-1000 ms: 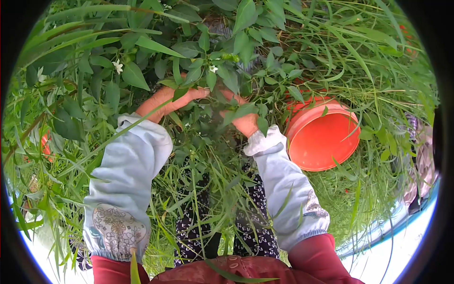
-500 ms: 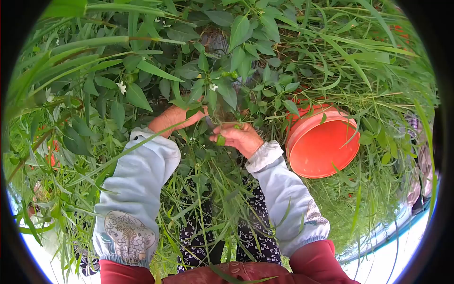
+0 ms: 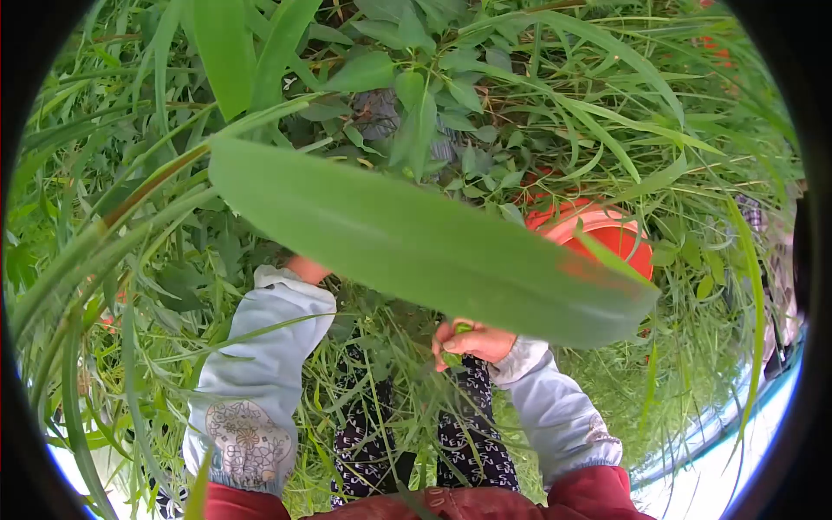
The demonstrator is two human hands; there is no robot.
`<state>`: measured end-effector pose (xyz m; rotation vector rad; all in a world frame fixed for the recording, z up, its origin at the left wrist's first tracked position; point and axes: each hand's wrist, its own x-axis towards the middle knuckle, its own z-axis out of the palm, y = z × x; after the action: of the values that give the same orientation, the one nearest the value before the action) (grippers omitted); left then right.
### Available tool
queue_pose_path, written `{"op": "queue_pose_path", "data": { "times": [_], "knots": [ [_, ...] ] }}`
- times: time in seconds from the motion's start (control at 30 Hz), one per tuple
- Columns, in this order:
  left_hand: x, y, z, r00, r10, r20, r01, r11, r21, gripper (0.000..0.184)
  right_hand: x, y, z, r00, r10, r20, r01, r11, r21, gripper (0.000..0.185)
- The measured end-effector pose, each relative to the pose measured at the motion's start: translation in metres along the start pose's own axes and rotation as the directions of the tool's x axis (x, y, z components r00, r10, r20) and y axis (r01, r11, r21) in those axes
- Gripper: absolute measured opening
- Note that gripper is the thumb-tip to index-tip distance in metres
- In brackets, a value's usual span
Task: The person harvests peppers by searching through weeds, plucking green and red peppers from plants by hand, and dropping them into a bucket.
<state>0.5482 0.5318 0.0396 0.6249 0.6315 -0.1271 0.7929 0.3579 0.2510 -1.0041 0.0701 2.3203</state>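
Note:
My right hand (image 3: 481, 342) is closed around small green peppers (image 3: 451, 358), which poke out between the fingers above my right knee. Of my left hand (image 3: 308, 269) only the wrist shows, among the pepper plant's foliage; its fingers are hidden behind a broad green leaf (image 3: 416, 238) close to the camera. The pepper plant (image 3: 420, 126) rises in front of me, with dark pointed leaves.
An orange-red bucket (image 3: 639, 251) lies tilted in the grass at the right, its mouth partly covered by the leaf. Tall grass blades (image 3: 78, 243) crowd the left side. Patterned cloth (image 3: 780, 260) shows at the far right edge.
My right hand has moved down and to the right, away from the left hand, with the peppers in it. The broad leaf has swung across the view, covering my left fingers and part of the bucket.

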Motion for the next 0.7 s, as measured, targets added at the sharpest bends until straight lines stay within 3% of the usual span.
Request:
{"op": "queue_pose_path", "data": {
  "times": [0.03,0.07,0.1,0.13,0.17,0.2,0.23,0.3,0.33,0.4,0.47,0.5,0.6,0.63,0.67,0.7],
  "knots": [
    [-0.001,0.001,0.011,0.981,-0.099,-0.169,0.129,0.976,0.174,0.052,-0.009,0.013,-0.010,0.997,0.080,0.024,-0.082,0.989,0.122,0.024],
    [-0.002,0.007,0.026,0.923,-0.162,-0.350,0.280,0.905,0.319,0.053,-0.016,0.014,-0.011,0.996,0.080,0.024,-0.083,0.989,0.122,0.024],
    [-0.018,0.094,0.093,0.949,-0.090,-0.303,0.305,0.509,0.805,0.053,-0.021,0.015,-0.011,1.000,0.011,-0.009,-0.009,0.971,0.238,0.025],
    [-0.015,0.083,0.107,0.946,-0.091,-0.310,0.312,0.506,0.804,0.053,-0.024,0.016,-0.009,0.998,-0.053,-0.047,0.066,0.935,0.350,0.026],
    [-0.013,0.065,0.115,0.899,0.264,-0.351,0.133,0.597,0.791,0.053,-0.019,0.027,-0.016,0.990,-0.141,-0.014,0.138,0.940,0.312,0.032],
    [-0.012,0.056,0.119,0.722,0.575,-0.385,-0.070,0.614,0.786,0.054,-0.021,0.008,-0.003,0.994,-0.106,-0.023,0.108,0.963,0.247,0.043],
    [-0.014,0.063,0.125,0.721,0.575,-0.387,-0.066,0.613,0.787,0.054,-0.018,0.004,0.000,0.992,-0.127,-0.009,0.125,0.961,0.246,0.046],
    [-0.030,0.100,0.142,0.918,0.349,-0.187,0.156,0.116,0.981,0.045,-0.009,-0.002,0.007,0.989,-0.143,0.018,0.134,0.958,0.252,0.048],
    [-0.038,0.115,0.148,0.974,0.176,-0.145,0.176,-0.175,0.969,0.041,-0.004,-0.007,0.011,0.984,-0.175,0.037,0.167,0.972,0.167,0.047],
    [-0.057,0.127,0.151,0.960,0.254,-0.122,0.153,-0.109,0.982,0.033,0.004,-0.016,0.017,0.976,-0.205,0.066,0.200,0.976,0.082,0.046],
    [-0.074,0.134,0.149,0.981,0.168,-0.094,0.111,-0.094,0.989,0.032,0.012,-0.021,0.022,0.965,-0.261,-0.029,0.261,0.965,0.005,0.043],
    [-0.082,0.138,0.148,0.985,0.142,-0.098,0.136,-0.289,0.948,0.035,0.020,-0.020,0.021,0.938,-0.347,0.019,0.344,0.934,0.094,0.038],
    [-0.104,0.119,0.121,0.961,0.252,-0.110,0.195,-0.340,0.920,0.038,0.041,-0.029,0.014,0.922,-0.375,0.094,0.352,0.914,0.199,0.039],
    [-0.106,0.113,0.105,0.964,0.224,-0.143,0.213,-0.331,0.919,0.042,0.044,-0.042,0.033,0.950,-0.295,-0.097,0.306,0.943,0.130,0.033],
    [-0.110,0.112,0.099,0.963,0.225,-0.145,0.215,-0.324,0.921,0.042,0.052,-0.045,0.039,0.952,-0.288,-0.099,0.300,0.946,0.127,0.033],
    [-0.116,0.114,0.095,0.962,0.191,-0.196,0.264,-0.453,0.852,0.039,0.062,-0.047,0.046,0.974,-0.221,-0.046,0.215,0.971,-0.103,0.038]
  ]
}}
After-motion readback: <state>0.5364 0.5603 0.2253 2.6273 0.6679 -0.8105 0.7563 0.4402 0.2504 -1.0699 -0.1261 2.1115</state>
